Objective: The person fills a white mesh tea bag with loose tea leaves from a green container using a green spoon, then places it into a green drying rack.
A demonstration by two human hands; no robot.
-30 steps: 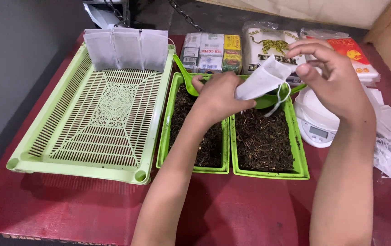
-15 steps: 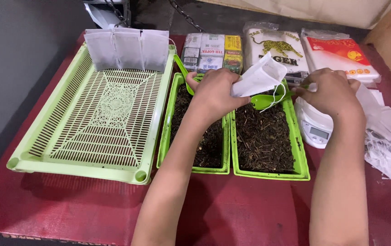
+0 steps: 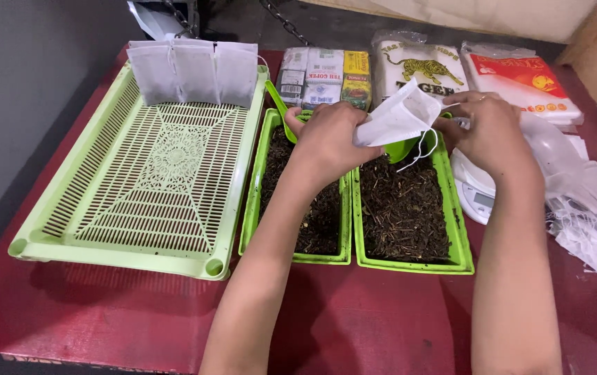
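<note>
Two hands are in view: the left hand (image 3: 333,139) and the right hand (image 3: 489,132), with one white paper pouch (image 3: 397,118) pinched between their fingers. Below the fingers lie two small green trays of dark loose tea, one (image 3: 298,201) under the left wrist, the other (image 3: 406,208) just right of it. One green scoop (image 3: 403,147) sits just under the pouch. One large pale-green slatted tray (image 3: 138,180) lies left of the fingers, holding three filled white pouches (image 3: 193,69). One white scale (image 3: 476,191) sits under the right hand.
</note>
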